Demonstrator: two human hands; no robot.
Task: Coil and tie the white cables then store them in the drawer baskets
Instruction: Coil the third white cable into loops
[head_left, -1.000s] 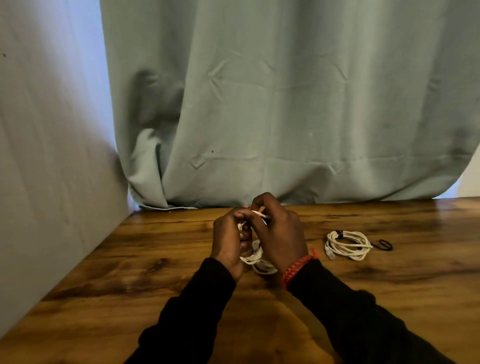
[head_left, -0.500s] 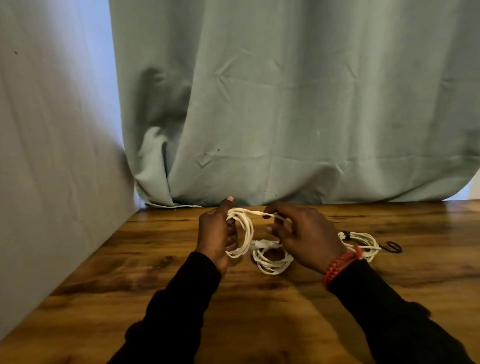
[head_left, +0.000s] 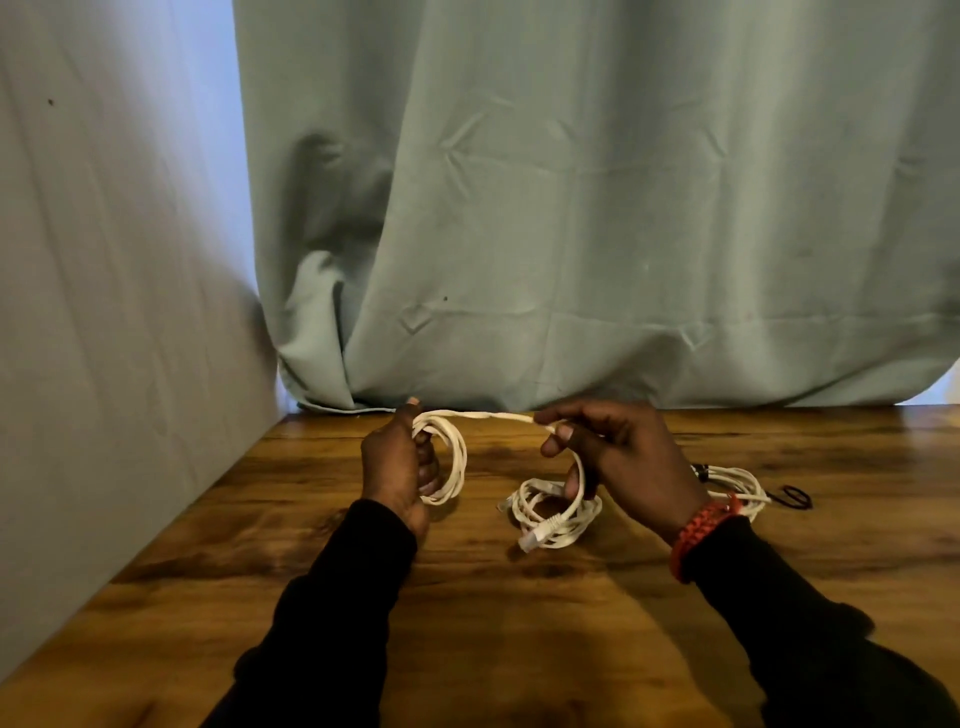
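While the left hand (head_left: 397, 467) gripped several finished loops of the white cable (head_left: 452, 457) above the wooden surface (head_left: 519, 649), the right hand (head_left: 618, 457) pinched the same cable between thumb and fingers (head_left: 553, 418), so 1 straight run stretched between both hands. Its loose remainder (head_left: 553, 514) lay heaped on the surface below the right hand. Another coiled cable (head_left: 737, 483), already tied, rested farther right beside a black tie (head_left: 792, 497).
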